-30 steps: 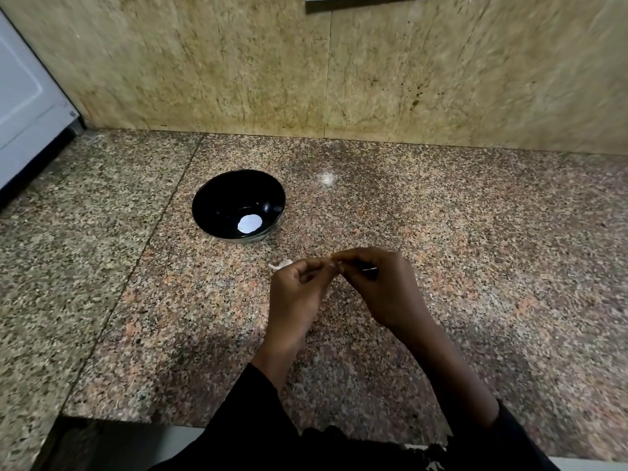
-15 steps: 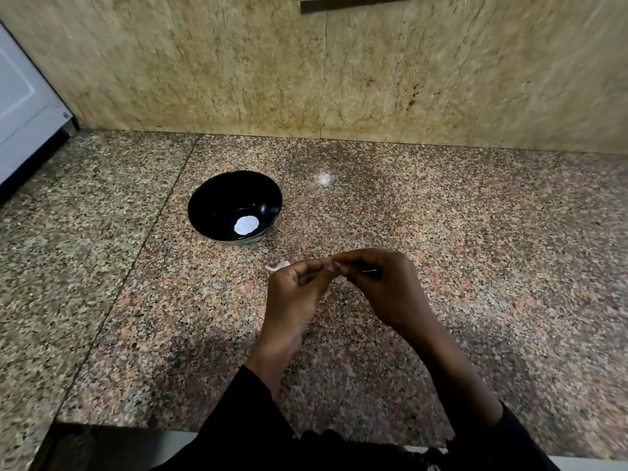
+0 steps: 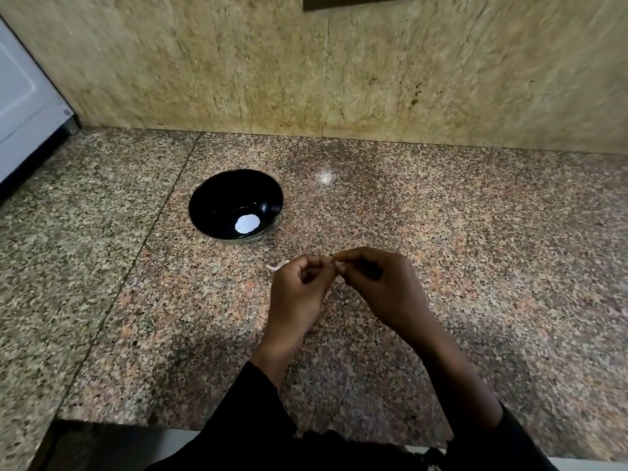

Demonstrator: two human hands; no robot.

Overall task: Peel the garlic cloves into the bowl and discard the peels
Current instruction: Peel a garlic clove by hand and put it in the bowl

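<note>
Working the skin off cleanly looks a matter of small pinches: both hands meet fingertip to fingertip above the speckled pink-brown granite tabletop [image 3: 475, 249], the left hand [image 3: 299, 287] curled with a pale papery garlic peel [image 3: 277, 265] poking out behind it, the right hand [image 3: 377, 283] pinching a small whitish garlic clove [image 3: 338, 265], mostly hidden. Nails should lift the dry, brittle skin without bruising the clove. Nearby to the left, well apart from both hands, sits the glossy round black bowl [image 3: 204, 212], a white patch at its bottom.

Bowl [image 3: 217, 202] behind hands [image 3: 334, 266] (leftward)
</note>
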